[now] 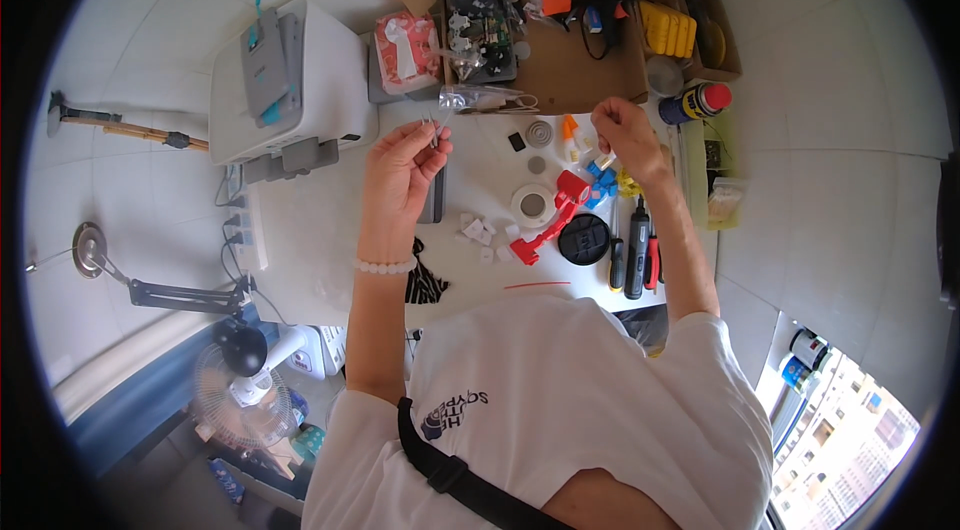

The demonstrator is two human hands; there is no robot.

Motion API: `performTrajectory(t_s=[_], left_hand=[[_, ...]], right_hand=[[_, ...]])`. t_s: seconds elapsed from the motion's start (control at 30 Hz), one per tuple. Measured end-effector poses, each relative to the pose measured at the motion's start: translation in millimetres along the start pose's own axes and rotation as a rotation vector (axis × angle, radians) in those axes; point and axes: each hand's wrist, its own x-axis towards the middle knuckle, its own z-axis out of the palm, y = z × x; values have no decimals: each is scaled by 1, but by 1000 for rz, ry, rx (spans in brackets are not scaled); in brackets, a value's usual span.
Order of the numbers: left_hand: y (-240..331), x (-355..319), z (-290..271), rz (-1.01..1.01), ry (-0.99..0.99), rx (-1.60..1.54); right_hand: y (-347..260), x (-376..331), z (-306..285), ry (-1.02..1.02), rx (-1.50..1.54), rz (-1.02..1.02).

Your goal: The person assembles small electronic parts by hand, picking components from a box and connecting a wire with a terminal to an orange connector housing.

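Over the back left of the white table my left hand is raised, its fingertips pinched on a small silvery metal piece with thin prongs; its exact kind is too small to make out. A clear plastic bag lies just beyond it. My right hand is closed in a pinch above the table's back right, and what sits between its fingertips, if anything, cannot be seen. Close to it are an orange-capped small bottle and some blue pieces. A red tape dispenser lies nearer to me.
A white printer stands at the left. Behind the table an open cardboard box holds electronic parts. Around the middle are a white tape roll, a black round lid and white cubes. Screwdrivers and a spray can are at right.
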Motion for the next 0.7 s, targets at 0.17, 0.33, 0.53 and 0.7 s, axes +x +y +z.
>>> performTrajectory(t_s=[0.17,0.33,0.53,0.7], left_hand=[[3,32,12,-13,-14,-8],[5,62,27,21,9,27],[0,110,56,288,83,249],[-20,151,77,572,166,436]], right_hand=[[13,-60,10,-166,491,163],[25,-82,25,-210,658,229],[24,-80,32,-214,639,224],[20,-80,27,-204,563,183]])
